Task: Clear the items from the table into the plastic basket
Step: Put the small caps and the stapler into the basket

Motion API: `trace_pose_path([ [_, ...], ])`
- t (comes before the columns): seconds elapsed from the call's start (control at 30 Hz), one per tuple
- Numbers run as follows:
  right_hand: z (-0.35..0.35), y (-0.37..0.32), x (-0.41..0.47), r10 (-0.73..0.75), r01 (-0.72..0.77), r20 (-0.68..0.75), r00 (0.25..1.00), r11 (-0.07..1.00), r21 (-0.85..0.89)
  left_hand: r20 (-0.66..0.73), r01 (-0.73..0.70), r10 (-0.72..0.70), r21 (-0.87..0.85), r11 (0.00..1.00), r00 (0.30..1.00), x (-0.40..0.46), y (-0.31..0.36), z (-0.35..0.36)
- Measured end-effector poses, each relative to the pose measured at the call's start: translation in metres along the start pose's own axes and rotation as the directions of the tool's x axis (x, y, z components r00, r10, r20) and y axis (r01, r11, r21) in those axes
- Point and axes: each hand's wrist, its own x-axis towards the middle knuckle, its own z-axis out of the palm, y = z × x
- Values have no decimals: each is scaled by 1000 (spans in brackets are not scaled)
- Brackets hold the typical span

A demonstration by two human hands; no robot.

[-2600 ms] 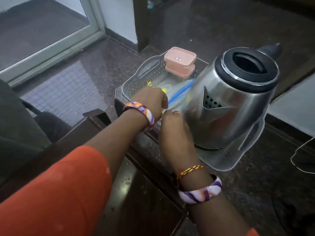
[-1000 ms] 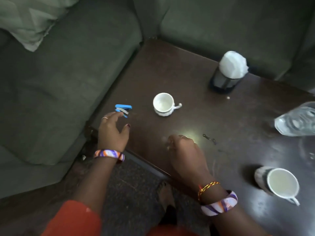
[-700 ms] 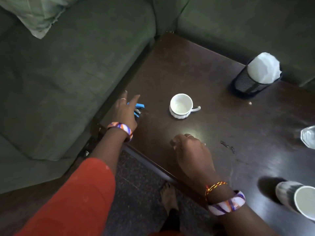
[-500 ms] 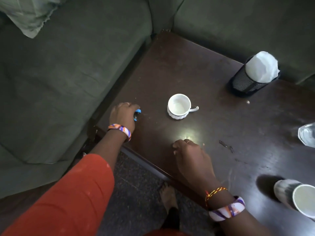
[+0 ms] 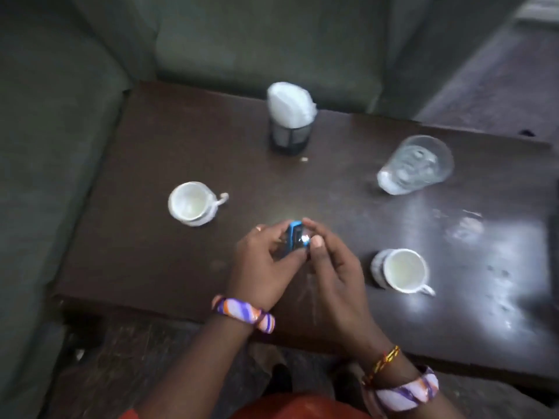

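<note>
A small blue stapler point(image 5: 296, 238) is held above the dark wooden table point(image 5: 151, 252), near its front edge. My left hand point(image 5: 266, 264) grips it from the left. My right hand point(image 5: 329, 267) touches it from the right, thumb against its metal end. On the table stand a white cup point(image 5: 190, 204) at the left, a second white cup point(image 5: 403, 270) at the right, a clear glass point(image 5: 417, 164) lying on its side, and a black mesh holder with white tissue point(image 5: 290, 116). The plastic basket is out of view.
A green sofa point(image 5: 54, 146) wraps the table's left and far sides. Dark floor point(image 5: 499, 86) shows at the upper right and below the table's front edge.
My left hand closed on the blue stapler at the table's left edge and carried it to the middle. My right hand rose off the table to meet it. The view swung right.
</note>
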Motion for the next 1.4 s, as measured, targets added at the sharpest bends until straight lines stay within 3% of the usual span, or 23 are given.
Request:
trace_pose_path([
  [0.17,-119,-37,12,-28,118,-367,930,967,226,319,-41,91,-161,986,943,38,106,107],
  [0.27,-202,-48,7,-21,196,-530,848,940,278,479,-235,264,-120,964,837,36,160,184],
  [0.4,-308,-56,-11,-41,246,-694,718,949,198,623,-379,354,-99,920,697,16,214,280],
  [0.57,-415,-61,-14,-139,160,-825,548,985,-60,639,-579,447,-5,816,625,8,268,368],
  [0.7,-476,-51,16,-143,-9,-880,453,986,-165,635,-612,441,63,789,634,23,289,419],
  [0.97,-549,-30,91,56,-167,-936,348,986,-4,523,-602,452,153,784,722,60,309,475],
  [1.07,-557,-29,105,64,-184,-935,349,983,-2,510,-587,445,152,795,736,66,306,478],
  [1.4,-550,-27,133,31,-301,-850,526,942,-152,499,-578,424,203,791,756,84,285,464],
])
